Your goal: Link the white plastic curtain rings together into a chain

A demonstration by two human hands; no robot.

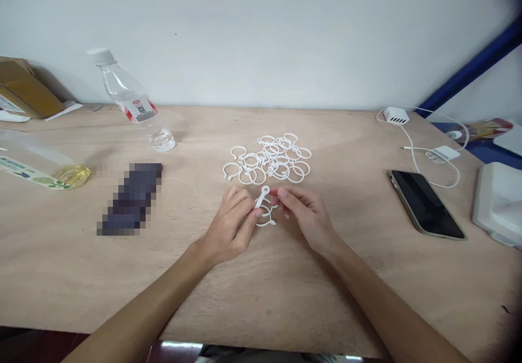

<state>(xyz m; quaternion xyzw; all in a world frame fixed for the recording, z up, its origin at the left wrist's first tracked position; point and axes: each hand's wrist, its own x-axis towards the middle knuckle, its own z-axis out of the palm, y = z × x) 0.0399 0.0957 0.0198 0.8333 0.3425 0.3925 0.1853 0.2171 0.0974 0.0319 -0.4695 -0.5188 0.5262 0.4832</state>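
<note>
Between the thumb and fingers of my left hand is a white plastic ring, seen nearly edge-on with its small round eye pointing up and away. Close beside that eye is my right hand, its thumb and forefinger drawn together and its other fingers curled. Whether the right fingertips pinch anything is too small to tell. Under the hands, more white rings lie partly hidden by the left fingers. Just beyond is a loose pile of similar open rings with little knobbed ends, on the wooden table.
To the left are a tilted-looking clear water bottle, a bottle with yellow liquid, a pixelated dark object and a cardboard box. A phone, white charger with cable and white plastic container occupy the right.
</note>
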